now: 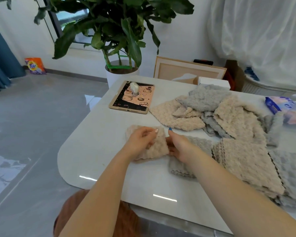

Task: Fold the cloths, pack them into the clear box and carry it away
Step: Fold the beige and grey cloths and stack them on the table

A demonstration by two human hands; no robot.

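Note:
A small folded beige cloth (156,148) lies on the white table (96,147) near its left corner. My left hand (140,142) lies on top of it, fingers curled over the fold. My right hand (178,146) grips the cloth's right edge, thumb raised. Under my right wrist sits a folded grey cloth (179,168). A heap of loose beige and grey cloths (220,115) spreads across the middle and right of the table, with a beige stack (246,161) in front. No clear box can be made out.
A tablet in a cartoon case (133,100) with a small white device on it lies at the table's far left. A potted plant (121,69) stands behind. A wipes packet (285,106) is at the right edge. A brown stool (125,218) sits below the table front.

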